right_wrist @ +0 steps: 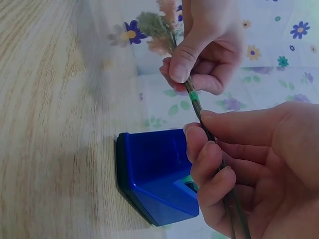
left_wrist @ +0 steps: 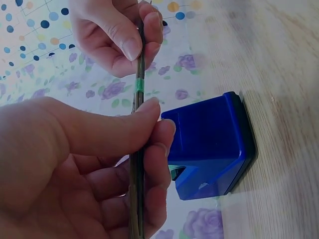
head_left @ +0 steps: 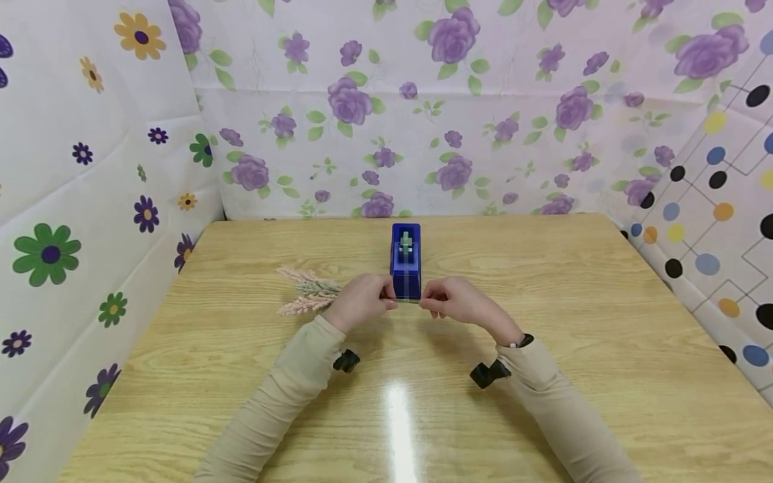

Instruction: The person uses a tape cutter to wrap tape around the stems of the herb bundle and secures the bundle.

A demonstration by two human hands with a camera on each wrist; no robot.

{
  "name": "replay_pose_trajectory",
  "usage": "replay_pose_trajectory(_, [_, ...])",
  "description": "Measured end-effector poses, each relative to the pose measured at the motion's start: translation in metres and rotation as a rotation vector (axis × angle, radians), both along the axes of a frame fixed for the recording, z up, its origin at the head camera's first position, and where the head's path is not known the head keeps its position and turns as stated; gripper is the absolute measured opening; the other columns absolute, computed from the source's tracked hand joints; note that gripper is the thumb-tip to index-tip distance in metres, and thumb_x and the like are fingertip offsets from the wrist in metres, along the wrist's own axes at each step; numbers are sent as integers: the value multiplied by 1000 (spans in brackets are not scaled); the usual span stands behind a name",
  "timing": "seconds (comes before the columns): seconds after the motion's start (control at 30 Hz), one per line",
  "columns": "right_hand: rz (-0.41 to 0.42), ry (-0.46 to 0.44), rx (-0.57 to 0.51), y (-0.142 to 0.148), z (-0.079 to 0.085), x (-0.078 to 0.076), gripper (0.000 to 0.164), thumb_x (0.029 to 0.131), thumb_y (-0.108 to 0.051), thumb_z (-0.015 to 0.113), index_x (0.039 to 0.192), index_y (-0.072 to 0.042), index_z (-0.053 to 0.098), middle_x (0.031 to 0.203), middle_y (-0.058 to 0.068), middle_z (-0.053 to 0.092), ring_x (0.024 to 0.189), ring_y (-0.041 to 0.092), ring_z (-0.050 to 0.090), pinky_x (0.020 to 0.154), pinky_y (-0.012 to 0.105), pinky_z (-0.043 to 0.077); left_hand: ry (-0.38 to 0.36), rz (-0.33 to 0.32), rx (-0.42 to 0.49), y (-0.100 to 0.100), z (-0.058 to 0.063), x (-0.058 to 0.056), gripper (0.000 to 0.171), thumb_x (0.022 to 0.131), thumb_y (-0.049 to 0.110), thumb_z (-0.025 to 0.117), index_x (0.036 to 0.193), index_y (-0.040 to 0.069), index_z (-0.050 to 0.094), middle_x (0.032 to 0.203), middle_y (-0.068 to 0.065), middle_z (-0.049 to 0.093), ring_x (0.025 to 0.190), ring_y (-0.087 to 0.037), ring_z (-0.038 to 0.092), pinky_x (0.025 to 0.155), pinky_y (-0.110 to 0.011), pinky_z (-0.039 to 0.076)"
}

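Note:
A small bundle of thin dark stems (left_wrist: 137, 177) runs between both hands, with pink and grey-green flower heads (head_left: 304, 305) at its left end. My left hand (head_left: 361, 298) pinches the stems between thumb and fingers, near the flower heads. On the other side my right hand (head_left: 461, 300) grips the lower stems the same way. A narrow band of green tape (left_wrist: 139, 85) wraps the stems in the gap between the hands. Just beyond this stretch stands a blue tape dispenser (head_left: 406, 285), its near end close to the fingertips.
The dispenser stands on a light wooden table (head_left: 513, 248). Flowered cloth (head_left: 350, 134) hangs behind the table, and patterned cloths line its left and right sides. Each wrist carries a small black camera mount (head_left: 489, 373).

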State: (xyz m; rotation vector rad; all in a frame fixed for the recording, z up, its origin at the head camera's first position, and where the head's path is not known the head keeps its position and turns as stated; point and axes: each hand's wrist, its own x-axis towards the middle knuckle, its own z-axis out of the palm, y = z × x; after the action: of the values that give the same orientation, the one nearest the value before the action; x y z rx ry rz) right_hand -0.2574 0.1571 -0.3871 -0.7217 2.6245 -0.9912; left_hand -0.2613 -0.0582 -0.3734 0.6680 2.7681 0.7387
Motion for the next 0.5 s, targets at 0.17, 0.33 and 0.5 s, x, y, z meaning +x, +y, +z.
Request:
replay_pose_trajectory(0.17, [-25,21,-2,0,1,2,16,96,-16,60,90,-3,66,68,3,64,68,33,63,57,26,45,-13,7,22,0,0,-1,12,89,17,71,85,9,62,80,-2,63,69,-13,53,63,-25,43])
replay_pose_trajectory(0.33, [-58,78,53,1,4,5,13,94,-17,63,86,-7,64,69,2,64,61,16,57,56,25,43,-28,-55,25,-1,-1,-3,22,96,24,62,91,4,70,78,-5,64,62,-11,49,60,-24,40])
replay_pose_trajectory(0.5, [-81,109,98,0,6,6,12,93,-18,66,86,-8,64,71,2,65,60,8,53,56,24,42,5,-73,-1,0,-1,-1,16,95,17,63,97,4,73,92,-8,72,73,-12,59,69,-27,49])
